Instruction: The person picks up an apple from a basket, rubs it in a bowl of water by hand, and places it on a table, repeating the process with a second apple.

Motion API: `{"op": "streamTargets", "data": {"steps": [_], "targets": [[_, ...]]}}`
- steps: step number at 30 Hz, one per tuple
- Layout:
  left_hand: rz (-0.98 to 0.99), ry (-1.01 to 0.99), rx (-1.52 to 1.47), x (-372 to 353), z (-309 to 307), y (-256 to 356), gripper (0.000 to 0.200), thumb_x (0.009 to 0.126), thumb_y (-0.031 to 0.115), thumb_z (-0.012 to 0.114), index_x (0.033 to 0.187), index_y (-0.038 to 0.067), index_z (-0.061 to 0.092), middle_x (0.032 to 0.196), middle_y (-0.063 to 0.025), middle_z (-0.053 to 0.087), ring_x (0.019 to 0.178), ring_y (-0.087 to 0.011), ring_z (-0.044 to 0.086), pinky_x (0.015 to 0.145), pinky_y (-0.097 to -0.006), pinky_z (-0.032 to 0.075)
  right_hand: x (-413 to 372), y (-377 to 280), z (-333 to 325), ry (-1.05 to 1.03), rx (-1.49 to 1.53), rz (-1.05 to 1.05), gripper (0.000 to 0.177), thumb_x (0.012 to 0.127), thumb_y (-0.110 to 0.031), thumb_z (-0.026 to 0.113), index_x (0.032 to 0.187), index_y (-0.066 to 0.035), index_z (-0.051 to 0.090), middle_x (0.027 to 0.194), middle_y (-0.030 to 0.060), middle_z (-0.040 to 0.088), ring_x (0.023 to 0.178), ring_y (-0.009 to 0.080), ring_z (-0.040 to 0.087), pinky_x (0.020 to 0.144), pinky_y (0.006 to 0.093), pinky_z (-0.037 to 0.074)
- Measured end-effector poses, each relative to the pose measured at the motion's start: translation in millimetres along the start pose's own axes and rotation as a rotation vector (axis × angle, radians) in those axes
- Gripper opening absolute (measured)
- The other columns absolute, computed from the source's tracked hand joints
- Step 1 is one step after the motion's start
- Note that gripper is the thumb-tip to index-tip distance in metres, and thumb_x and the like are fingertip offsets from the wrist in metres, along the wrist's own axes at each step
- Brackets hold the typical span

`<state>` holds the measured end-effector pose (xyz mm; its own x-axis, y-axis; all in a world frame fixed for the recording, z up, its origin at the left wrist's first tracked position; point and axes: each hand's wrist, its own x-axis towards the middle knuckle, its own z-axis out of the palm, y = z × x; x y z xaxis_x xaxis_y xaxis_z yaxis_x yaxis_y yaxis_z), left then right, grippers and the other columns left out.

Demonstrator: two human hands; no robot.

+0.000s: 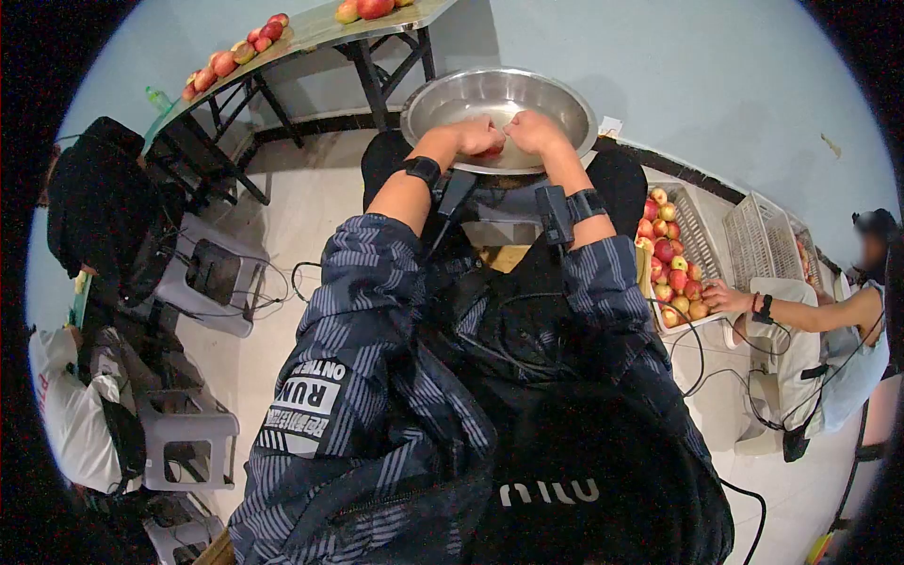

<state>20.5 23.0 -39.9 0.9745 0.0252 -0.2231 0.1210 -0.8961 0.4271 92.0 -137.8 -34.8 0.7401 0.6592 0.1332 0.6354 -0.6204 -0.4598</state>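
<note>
Both hands were inside the rim of one wide metal basin (443, 91), reaching in over its near edge. The left hand (478, 137) had its fingers curled around a reddish thing (495, 151), which lay in the near half of the basin, close to its middle; too little of it showed to tell its shape. The right hand (533, 131) was clenched just beside the left, with a slim gap between them; whether its fingers closed on anything I could not tell. The widest open room in the basin ran along its far edge, and both hands were apart from the side walls.

To the right, one grey crate (710, 239) stood on the floor (292, 202), near the basin. It carried roughly two dozen visible apples (664, 250), too overlapped for an exact count. One co-worker's hand (725, 298) touched the apples at the crate's near right corner. A second crate (751, 235) stood just beyond its right edge.

One glass-topped table (315, 28) stood to the left, with a strip of floor between it and the basin. About nine apples lay in a row along its far edge toward the left corner, and three more near its right end. Three grey stools (218, 247) were on the floor at the left, well apart from the hands.
</note>
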Motion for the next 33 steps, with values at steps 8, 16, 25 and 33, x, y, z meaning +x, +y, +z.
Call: {"op": "streamTargets", "data": {"steps": [8,16,25,33], "targets": [[-0.145,0.213,0.360,-21.4,-2.5,10.4,0.047,0.083,0.044,0.061,0.117,0.011,0.063,0.112,-0.0162,0.069,0.101,-0.0313,0.065,0.089,-0.0455,0.051,-0.4,2.2,1.1,-0.007,-0.031,-0.074,0.038,0.083,-0.037,0.065,0.099,-0.004,0.071,0.101,0.0203,0.071,0.096,0.0347,0.067,0.086,0.0433,0.051],[0.029,0.132,0.245,2.0,7.7,-6.0,0.057,0.076,0.043,0.070,0.122,0.011,0.061,0.117,-0.0104,0.068,0.108,-0.0292,0.064,0.093,-0.0399,0.050,0.9,2.8,0.3,-0.011,0.011,-0.083,0.043,0.082,-0.040,0.067,0.101,-0.001,0.071,0.102,0.0204,0.070,0.093,0.0341,0.067,0.084,0.0419,0.052],[0.013,-0.024,0.306,-20.3,-0.7,11.9,0.048,0.074,0.043,0.072,0.108,0.009,0.066,0.109,-0.0109,0.070,0.100,-0.0296,0.066,0.085,-0.0417,0.052,-0.6,3.7,1.1,-0.012,0.029,-0.080,0.038,0.083,-0.036,0.066,0.100,-0.002,0.071,0.096,0.0195,0.071,0.091,0.0328,0.068,0.082,0.0407,0.052],[0.015,-0.017,0.289,-17.7,0.8,7.7,0.047,0.077,0.042,0.072,0.110,0.009,0.067,0.108,-0.0124,0.070,0.100,-0.0310,0.066,0.085,-0.0427,0.051,6.2,7.2,4.1,-0.041,0.044,-0.071,0.033,0.083,-0.032,0.066,0.096,-0.003,0.070,0.093,0.0185,0.071,0.089,0.0311,0.068,0.082,0.0409,0.052]]}}
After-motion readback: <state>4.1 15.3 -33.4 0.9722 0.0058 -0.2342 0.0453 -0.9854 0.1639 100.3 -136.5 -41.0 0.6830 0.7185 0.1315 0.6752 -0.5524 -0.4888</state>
